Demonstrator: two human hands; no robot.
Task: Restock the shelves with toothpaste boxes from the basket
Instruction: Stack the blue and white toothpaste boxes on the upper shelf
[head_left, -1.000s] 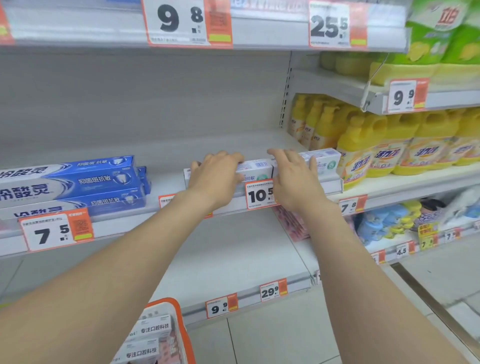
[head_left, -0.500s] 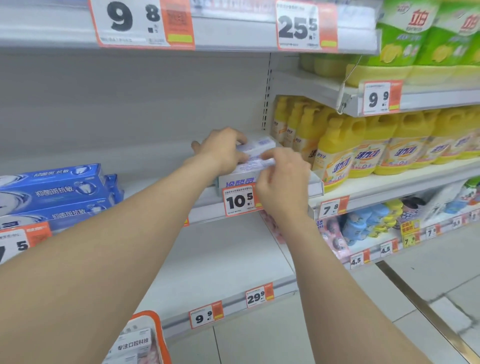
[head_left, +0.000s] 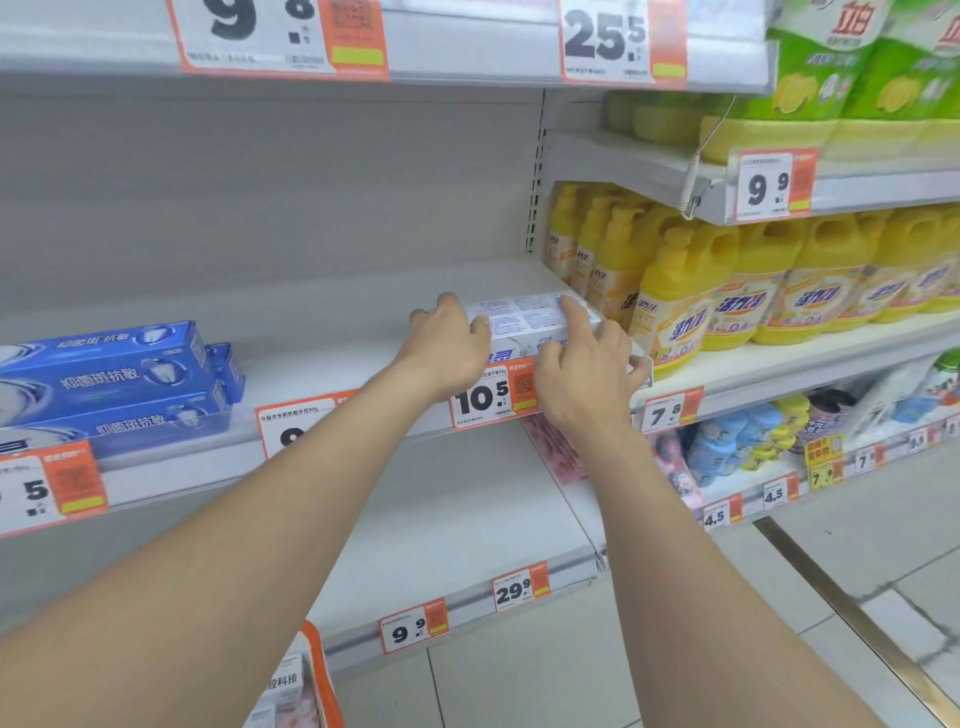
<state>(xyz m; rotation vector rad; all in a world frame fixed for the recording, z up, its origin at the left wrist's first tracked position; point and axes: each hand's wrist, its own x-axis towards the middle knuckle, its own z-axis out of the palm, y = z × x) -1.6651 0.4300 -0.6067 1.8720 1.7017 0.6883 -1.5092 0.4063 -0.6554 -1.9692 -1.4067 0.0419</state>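
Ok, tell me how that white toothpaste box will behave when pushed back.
The long white cardboard toothpaste box is probably stiff: its edges look straight between the left hand and right hand. Likely light for its size, being a slim carton. Lying flat on the smooth white shelf, it should slide, not roll.

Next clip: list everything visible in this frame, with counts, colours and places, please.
white toothpaste box: one plainly seen, white, right end of middle shelf
blue toothpaste boxes: several, blue, stacked at left on that shelf
detergent bottles: many, yellow, right bay
green packs: several, green-yellow, top right shelf
price tags: many, white-orange, shelf edges
basket: one, orange rim, bottom edge, boxes inside
left hand: fingers grip the box's left end
right hand: fingers grip its right end
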